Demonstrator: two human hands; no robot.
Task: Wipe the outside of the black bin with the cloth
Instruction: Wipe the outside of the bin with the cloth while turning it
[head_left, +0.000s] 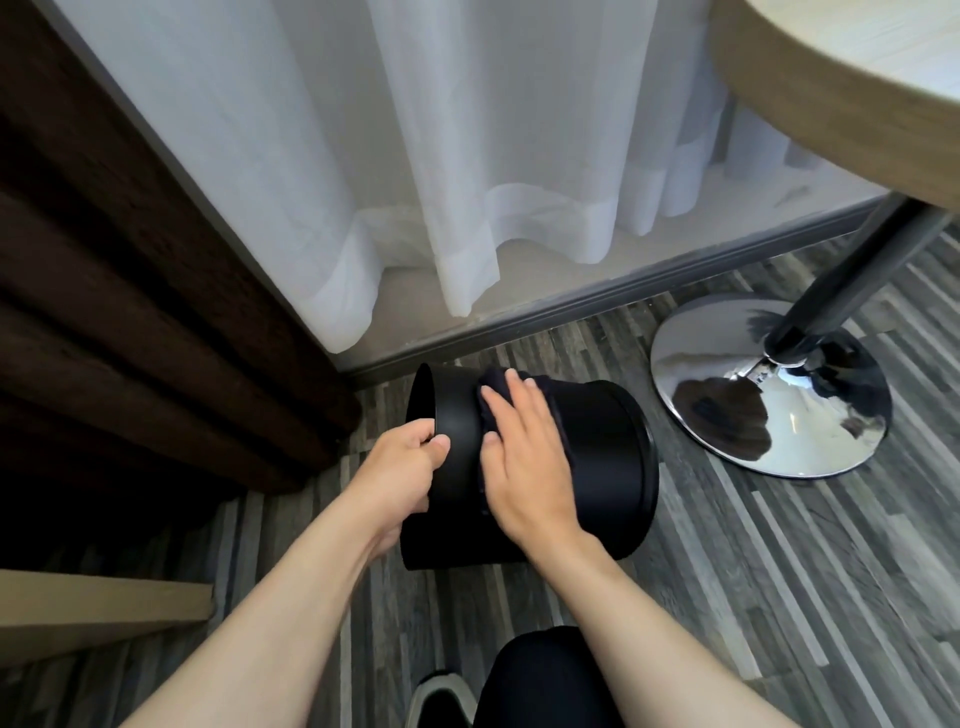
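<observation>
Both hands are on the black bin (602, 457), which lies tipped on its side on the striped floor (753, 545), its open mouth turned left toward the brown curtain (130, 312) and its base toward the chrome table foot (769, 389). The left hand (402, 478) is curled closed over the rim at the mouth, thumb outside and fingers hooked inside, holding the bin steady. The right hand (524, 462) lies flat and spread, fingers nearly straight, pressing the dark cloth (540, 387) against the upper curve of the wall; it pins the cloth rather than gripping it.

To wipe well from here, the right palm probably wants to keep even pressure and sweep along the wall from the mouth end toward the base, then the left hand can roll the bin a little to bring a fresh strip up. Since cloth and bin are equally dark, missed patches would be hard to spot, so overlapping strokes seem wise. The underside against the floor looks unreached so far.
</observation>
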